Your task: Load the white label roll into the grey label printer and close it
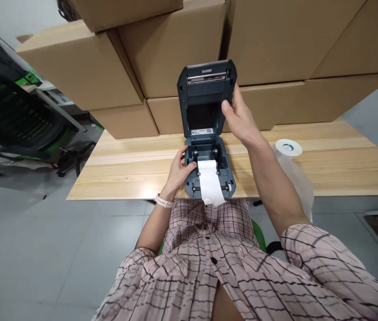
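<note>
A dark grey label printer (227, 168) stands at the table's front edge with its lid (204, 100) raised upright. Inside the base, a roll of white label paper (209, 176) sits between the holders, and its loose strip hangs over the front. My left hand (178, 171) grips the left side of the base, thumb on the inner edge and fingers along the outside. On the lid's right edge, my right hand (240, 117) is closed, its thumb on the inner face and its other fingers mostly hidden behind.
A white roll (288, 148) stands on the wooden table (135, 165) to the right, its translucent strip trailing over the front edge past my right forearm. Stacked cardboard boxes (175, 49) line the back, close behind the lid. An office chair (18, 120) is at left.
</note>
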`<state>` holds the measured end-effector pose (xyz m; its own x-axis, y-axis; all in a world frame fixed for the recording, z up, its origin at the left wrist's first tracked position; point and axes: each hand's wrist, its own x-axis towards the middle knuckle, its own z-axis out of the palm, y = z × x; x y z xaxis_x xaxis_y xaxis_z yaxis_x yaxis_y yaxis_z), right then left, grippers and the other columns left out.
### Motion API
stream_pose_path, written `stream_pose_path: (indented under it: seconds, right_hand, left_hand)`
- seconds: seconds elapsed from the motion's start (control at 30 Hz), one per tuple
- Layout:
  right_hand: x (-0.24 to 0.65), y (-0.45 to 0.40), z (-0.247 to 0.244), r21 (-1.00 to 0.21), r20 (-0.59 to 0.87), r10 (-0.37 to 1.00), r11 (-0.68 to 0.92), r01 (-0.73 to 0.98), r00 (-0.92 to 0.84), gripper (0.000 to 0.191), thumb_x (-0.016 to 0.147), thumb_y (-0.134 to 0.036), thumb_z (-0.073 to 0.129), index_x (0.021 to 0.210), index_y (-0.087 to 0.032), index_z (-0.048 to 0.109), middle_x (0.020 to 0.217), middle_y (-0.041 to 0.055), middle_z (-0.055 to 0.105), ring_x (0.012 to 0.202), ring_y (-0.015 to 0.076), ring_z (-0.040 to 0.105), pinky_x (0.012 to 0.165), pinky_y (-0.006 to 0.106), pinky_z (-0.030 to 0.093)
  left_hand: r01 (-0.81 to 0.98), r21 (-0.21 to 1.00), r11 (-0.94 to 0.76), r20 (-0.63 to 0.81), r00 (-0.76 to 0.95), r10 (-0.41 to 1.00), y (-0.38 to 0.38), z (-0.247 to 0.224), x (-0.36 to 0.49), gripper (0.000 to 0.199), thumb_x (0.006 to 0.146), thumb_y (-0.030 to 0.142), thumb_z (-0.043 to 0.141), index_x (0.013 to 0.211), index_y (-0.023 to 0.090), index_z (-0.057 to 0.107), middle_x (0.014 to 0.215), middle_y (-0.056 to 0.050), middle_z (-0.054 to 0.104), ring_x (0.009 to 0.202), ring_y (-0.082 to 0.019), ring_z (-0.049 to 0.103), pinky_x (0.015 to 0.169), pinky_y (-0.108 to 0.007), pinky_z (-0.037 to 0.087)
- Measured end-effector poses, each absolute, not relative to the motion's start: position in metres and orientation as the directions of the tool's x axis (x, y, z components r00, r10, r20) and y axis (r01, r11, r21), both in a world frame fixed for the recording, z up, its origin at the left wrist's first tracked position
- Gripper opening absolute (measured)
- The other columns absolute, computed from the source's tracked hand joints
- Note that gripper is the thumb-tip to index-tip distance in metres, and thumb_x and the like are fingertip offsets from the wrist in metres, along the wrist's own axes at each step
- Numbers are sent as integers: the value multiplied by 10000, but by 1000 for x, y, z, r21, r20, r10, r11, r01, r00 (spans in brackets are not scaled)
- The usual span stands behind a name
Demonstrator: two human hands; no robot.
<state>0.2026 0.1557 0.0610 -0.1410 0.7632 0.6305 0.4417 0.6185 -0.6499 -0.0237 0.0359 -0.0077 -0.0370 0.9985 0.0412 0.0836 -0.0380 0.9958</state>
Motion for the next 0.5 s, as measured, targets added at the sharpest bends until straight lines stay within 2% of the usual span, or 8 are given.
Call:
stream_pose_path:
  seconds: [0.07, 0.13, 0.17, 0.23, 0.3, 0.33, 0.4, 0.5]
  right_hand:
    - [207, 137, 66, -609, 678, 732, 615, 501, -75, 585, 1021, -677, 490, 1487, -328, 559, 1531, 73, 616, 1464, 309, 539, 1267, 548, 384]
    - [206, 110, 68, -572, 702, 710, 600, 559, -45, 420, 1064, -557, 462, 1271, -266, 684, 1313, 107, 730, 1270, 307, 663, 1159, 535, 478]
    - [203, 96, 67, -549, 690, 717, 608, 574, -100, 383, 1083, -496, 427, 1149, -248, 711, 1187, 103, 765, 1156, 291, 705, 1107, 515, 509]
    - [193, 74, 61, -472, 591, 724, 667, 577, -355, 379, 1096, -397, 380, 1008, -230, 709, 1019, 78, 790, 1006, 261, 734, 1107, 512, 496]
    - [181, 62, 51, -387, 412, 670, 742, 548, -617, 366, 1093, -341, 363, 1038, -214, 703, 1014, 72, 802, 1001, 255, 740, 1221, 562, 375]
    - [176, 60, 47, -356, 329, 642, 763, 539, -692, 373, 1094, -329, 347, 1077, -205, 698, 1032, 78, 804, 1022, 258, 738, 1268, 587, 293]
    - [170, 60, 40, -340, 214, 625, 768, 543, -751, 407, 1103, -328, 301, 1138, -194, 684, 1056, 94, 801, 1034, 260, 735, 1298, 610, 198]
    - [170, 66, 41, -410, 151, 627, 743, 529, -764, 404, 1099, -348, 302, 1206, -202, 663, 1143, 104, 790, 1081, 265, 721, 1276, 623, 205]
  left_hand:
    - [80, 996, -41, 44, -39, 998, 37, -9, -24, 747, 773, 301, 772, 1484, 209, 561, 1488, -159, 641, 1359, -330, 608, 1092, -489, 549]
    - [68, 997, -47, 51, -46, 998, 38, -11, -25, 753, 763, 295, 783, 1480, 218, 563, 1481, -147, 653, 1325, -309, 634, 1075, -469, 560]
    - [61, 997, -53, 56, -50, 997, 39, -13, -25, 769, 755, 285, 789, 1484, 214, 558, 1471, -148, 663, 1297, -300, 653, 1066, -463, 566]
    - [55, 996, -74, 76, -52, 996, 40, -16, -25, 803, 737, 259, 795, 1497, 199, 543, 1463, -156, 671, 1242, -285, 687, 1051, -451, 577]
    - [70, 992, -104, 107, -46, 993, 40, -17, -25, 811, 739, 251, 792, 1506, 201, 534, 1510, -164, 638, 1230, -280, 699, 1038, -436, 584]
    - [84, 990, -113, 117, -43, 992, 40, -17, -25, 808, 747, 258, 790, 1510, 206, 530, 1535, -167, 618, 1232, -282, 702, 1031, -431, 587]
    - [119, 986, -117, 122, -35, 992, 39, -17, -26, 809, 778, 279, 778, 1536, 215, 504, 1556, -174, 600, 1231, -286, 708, 1018, -429, 591]
    - [193, 968, -158, 157, 24, 987, 38, -17, -32, 846, 841, 271, 721, 1624, 247, 402, 1547, -163, 619, 1241, -277, 704, 1028, -427, 577]
